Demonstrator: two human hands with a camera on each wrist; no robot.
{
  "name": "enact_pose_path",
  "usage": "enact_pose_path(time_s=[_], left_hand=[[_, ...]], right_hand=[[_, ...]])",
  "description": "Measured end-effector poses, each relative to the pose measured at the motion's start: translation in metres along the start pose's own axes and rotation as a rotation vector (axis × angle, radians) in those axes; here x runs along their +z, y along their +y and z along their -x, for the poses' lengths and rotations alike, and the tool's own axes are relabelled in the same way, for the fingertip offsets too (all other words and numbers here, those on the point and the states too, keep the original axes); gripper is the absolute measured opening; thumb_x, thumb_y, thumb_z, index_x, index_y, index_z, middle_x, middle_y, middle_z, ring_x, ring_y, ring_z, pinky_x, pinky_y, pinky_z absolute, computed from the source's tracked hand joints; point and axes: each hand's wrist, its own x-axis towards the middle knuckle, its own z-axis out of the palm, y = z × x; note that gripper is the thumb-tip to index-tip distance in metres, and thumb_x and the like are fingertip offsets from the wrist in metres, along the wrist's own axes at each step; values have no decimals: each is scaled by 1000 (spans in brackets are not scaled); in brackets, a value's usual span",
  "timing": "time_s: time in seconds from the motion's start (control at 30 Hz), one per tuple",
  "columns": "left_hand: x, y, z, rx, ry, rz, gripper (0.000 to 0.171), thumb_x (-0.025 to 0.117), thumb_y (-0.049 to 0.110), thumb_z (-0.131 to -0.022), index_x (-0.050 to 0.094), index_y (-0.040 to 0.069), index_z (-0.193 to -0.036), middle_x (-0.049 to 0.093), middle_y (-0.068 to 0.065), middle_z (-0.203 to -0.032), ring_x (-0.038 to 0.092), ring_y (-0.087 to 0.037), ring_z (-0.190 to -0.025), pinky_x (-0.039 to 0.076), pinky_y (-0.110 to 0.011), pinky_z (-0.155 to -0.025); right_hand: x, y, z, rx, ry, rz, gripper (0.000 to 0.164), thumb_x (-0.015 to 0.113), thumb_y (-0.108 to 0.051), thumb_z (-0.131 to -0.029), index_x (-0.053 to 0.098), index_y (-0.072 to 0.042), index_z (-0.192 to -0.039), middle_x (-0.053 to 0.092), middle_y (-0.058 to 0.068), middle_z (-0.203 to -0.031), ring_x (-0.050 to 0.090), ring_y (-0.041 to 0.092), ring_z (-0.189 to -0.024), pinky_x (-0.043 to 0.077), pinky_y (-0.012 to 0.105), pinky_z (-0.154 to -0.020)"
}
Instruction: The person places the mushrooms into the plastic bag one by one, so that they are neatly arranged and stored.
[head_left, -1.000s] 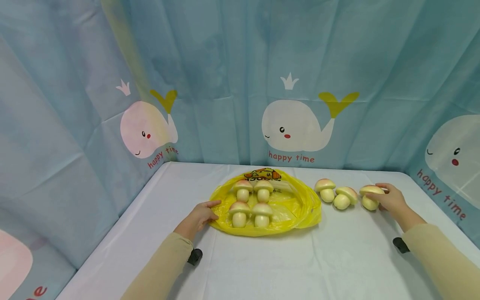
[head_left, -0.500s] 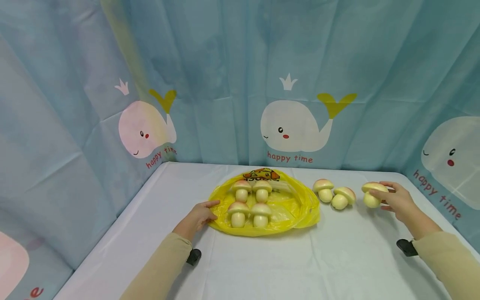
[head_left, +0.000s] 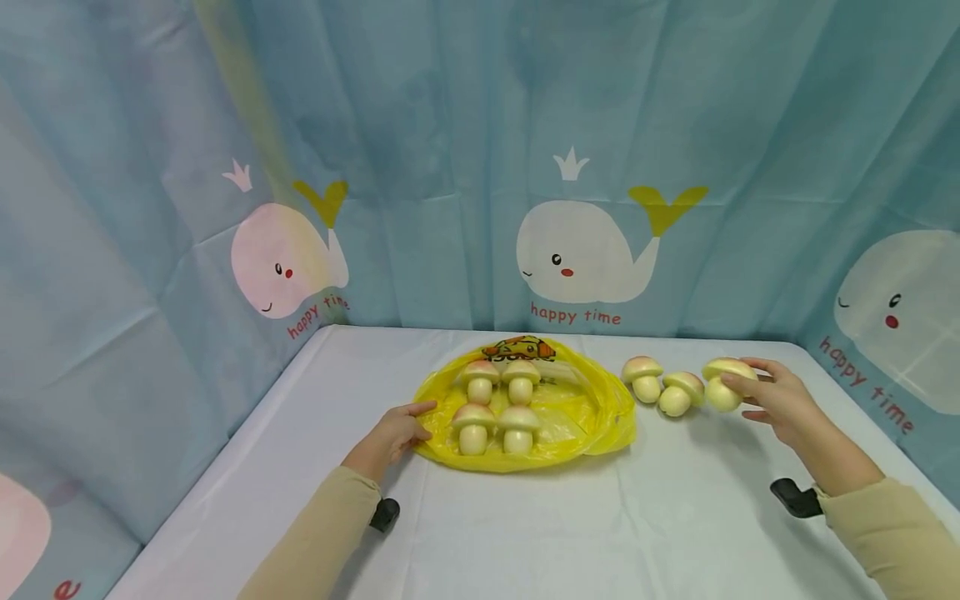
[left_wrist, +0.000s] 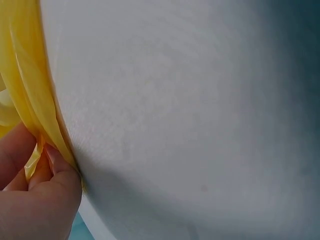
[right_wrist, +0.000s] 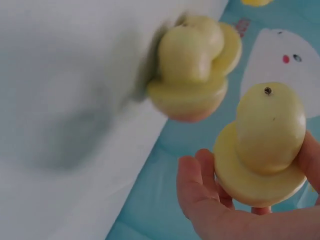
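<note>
My left hand (head_left: 392, 435) pinches the left rim of a yellow plastic bag (head_left: 573, 421) that lies spread open on the table. In the left wrist view the thumb and fingers (left_wrist: 59, 172) grip a fold of its film. Several toy mushrooms (head_left: 473, 429) with pinkish-cream caps stand inside the bag in two rows. My right hand (head_left: 783, 404) holds another toy mushroom (head_left: 723, 393) above the table, thumb and fingers round it. In the right wrist view that mushroom (right_wrist: 270, 135) shows its stem towards the camera. Two more mushrooms (head_left: 642, 379) lie right of the bag.
A white cloth covers the table (head_left: 517, 533). Blue curtains (head_left: 450, 167) printed with whales hang behind and at both sides. A black wrist device (head_left: 795, 498) sits by the right sleeve, another (head_left: 385, 515) by the left.
My right hand has lifted the mushroom off the table and moved it left, close to the two loose ones. The left hand stays at the bag's rim. The head view has shifted slightly.
</note>
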Motion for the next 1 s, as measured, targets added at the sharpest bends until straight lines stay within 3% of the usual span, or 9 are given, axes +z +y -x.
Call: enact_pose_path(time_s=[0.33,0.57,0.7,0.87,1.0], left_hand=[[0,2,0,2,2,4,58,58,-16,-87,52,5,-141,26,-25,-153,44,-17,-79,37,-24,-65],[-1,4,3,8,1,-1,57,58,-16,-87,51,4,-141,27,-27,-152,43,-16,-76,37,-25,-67],[0,4,3,2,4,-1,58,57,-16,-87,51,4,-141,26,-27,-152,46,-19,-82,39,-24,-67],[1,3,5,-6,5,2,58,57,-17,-87,51,4,-141,25,-27,-153,46,-26,-103,42,-25,-71],[2,2,5,-1,11,-6,58,57,-16,-87,51,4,-141,25,-27,-153,47,-24,-100,41,-24,-69]], right_hand=[[26,-23,10,-17,-17,-43,87,55,-42,-97,8,7,-152,27,31,-144,50,14,-93,51,30,-73],[39,-34,12,-77,-53,-75,83,57,-39,-97,13,8,-150,38,23,-135,52,7,-87,50,34,-78],[47,-39,12,-71,-81,-74,82,58,-39,-97,15,7,-150,40,20,-133,51,8,-90,50,36,-82],[55,-44,11,-44,-116,-64,81,60,-38,-96,18,5,-151,38,24,-137,50,18,-100,48,36,-82],[61,-50,10,-57,-157,-39,80,63,-37,-95,22,3,-151,36,25,-141,50,25,-106,47,36,-81]])
